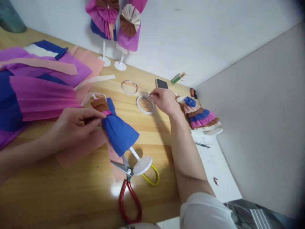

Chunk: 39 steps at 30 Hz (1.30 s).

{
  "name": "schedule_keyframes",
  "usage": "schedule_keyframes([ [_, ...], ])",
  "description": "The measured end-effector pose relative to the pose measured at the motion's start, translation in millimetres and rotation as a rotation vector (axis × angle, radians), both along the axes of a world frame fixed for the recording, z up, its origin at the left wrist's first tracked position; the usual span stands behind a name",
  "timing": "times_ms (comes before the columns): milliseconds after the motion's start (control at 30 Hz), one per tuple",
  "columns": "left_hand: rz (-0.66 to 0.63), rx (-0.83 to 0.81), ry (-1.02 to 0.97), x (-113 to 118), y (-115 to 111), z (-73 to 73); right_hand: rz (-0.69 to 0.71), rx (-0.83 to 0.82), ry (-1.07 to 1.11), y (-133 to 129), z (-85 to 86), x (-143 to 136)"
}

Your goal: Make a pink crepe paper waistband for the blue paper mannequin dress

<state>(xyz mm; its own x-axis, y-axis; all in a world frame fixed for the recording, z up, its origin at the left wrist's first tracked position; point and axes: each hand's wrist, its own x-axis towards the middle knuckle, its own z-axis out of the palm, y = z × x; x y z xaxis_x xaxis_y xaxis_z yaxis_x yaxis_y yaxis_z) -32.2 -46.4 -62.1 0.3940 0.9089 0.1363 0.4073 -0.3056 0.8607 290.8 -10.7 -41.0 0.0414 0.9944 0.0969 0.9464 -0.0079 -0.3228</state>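
Ideally, the paper dress (pixel 120 132), pinched at the waist by the left hand (pixel 76 125) over the table (pixel 59 197), is gripped lightly; the right hand (pixel 164 100) is pinched closed at a ring (pixel 140 110) (hold unclear)

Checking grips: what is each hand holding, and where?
Left hand holds the blue-skirted figure by its waist. Right hand is at the pale ring; grip unclear.
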Motion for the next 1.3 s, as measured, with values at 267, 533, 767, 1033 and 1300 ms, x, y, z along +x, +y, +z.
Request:
schedule_keyframes([
  [267, -0.048, 0.095, -0.047, 0.3, -3.2, 0.7, -0.091, 0.128, 0.032, 1.6, 5.4, 4.6],
  [533, -0.066, 0.129, -0.005, -6.6, -0.8, -2.6, -0.042, 0.088, 0.193, -3.4, 7.2, 9.7],
  [767, -0.075, 0.181, -0.039, -2.8, 2.7, 0.0, 0.048, -0.05, 0.207, -1.4, 0.4, 12.1],
  [1033, -0.095, 0.204, 0.009, -7.1, 0.6, -6.0, 0.068, -0.023, -0.068, 4.2, -9.9, -5.8],
  [1300, -0.107, 0.225, 0.007, -6.1, 1.5, -11.5, 0.077, -0.065, -0.127, 7.9, -26.7, -17.5],
])
